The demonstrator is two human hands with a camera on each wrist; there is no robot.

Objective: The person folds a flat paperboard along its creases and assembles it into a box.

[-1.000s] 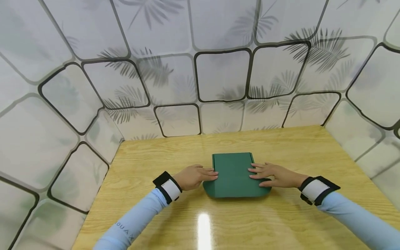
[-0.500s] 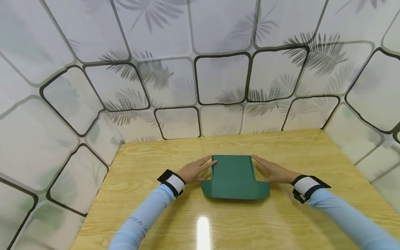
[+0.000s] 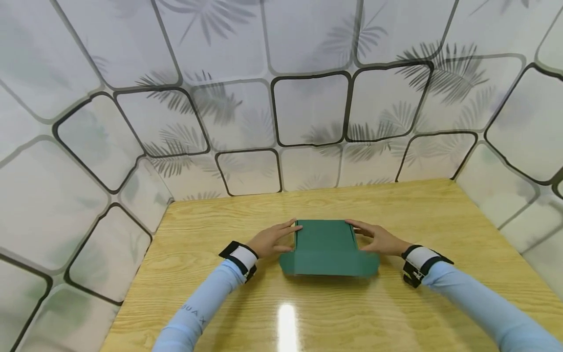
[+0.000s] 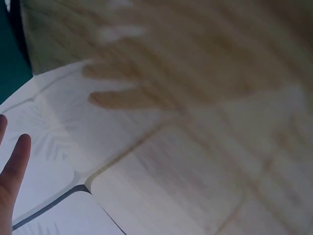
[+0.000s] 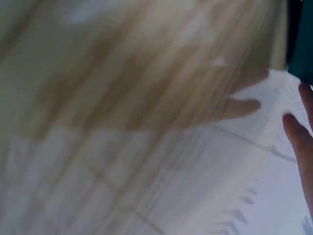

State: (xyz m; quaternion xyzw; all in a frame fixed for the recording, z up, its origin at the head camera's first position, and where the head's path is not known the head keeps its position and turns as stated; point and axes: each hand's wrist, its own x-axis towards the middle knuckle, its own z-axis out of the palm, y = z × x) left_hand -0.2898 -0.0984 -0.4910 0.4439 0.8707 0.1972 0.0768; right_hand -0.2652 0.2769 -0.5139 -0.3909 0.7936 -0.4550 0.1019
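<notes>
A flat green cardboard box (image 3: 326, 235) lies on the wooden table, its wide flap (image 3: 327, 264) with rounded side tabs spread toward me. At the box's left side is my left hand (image 3: 271, 240), fingertips at the far left corner and thumb near the flap's left tab. My right hand (image 3: 379, 239) mirrors it on the right, fingertips by the far right corner. Fingers of both hands look mostly straight. In the left wrist view the box (image 4: 11, 58) fills the upper left edge; in the right wrist view the box (image 5: 302, 44) shows at the upper right.
The glossy wooden table (image 3: 220, 313) extends around the box, with a bright light reflection in front. A pale patterned curtain (image 3: 312, 107) with leaf prints encloses the back and sides. Both wrists wear black and white straps (image 3: 242, 259).
Both hands have gone from resting on the box's top to its sides and far corners. Lately the right hand has shifted left, and the flap's front edge has risen slightly in view.
</notes>
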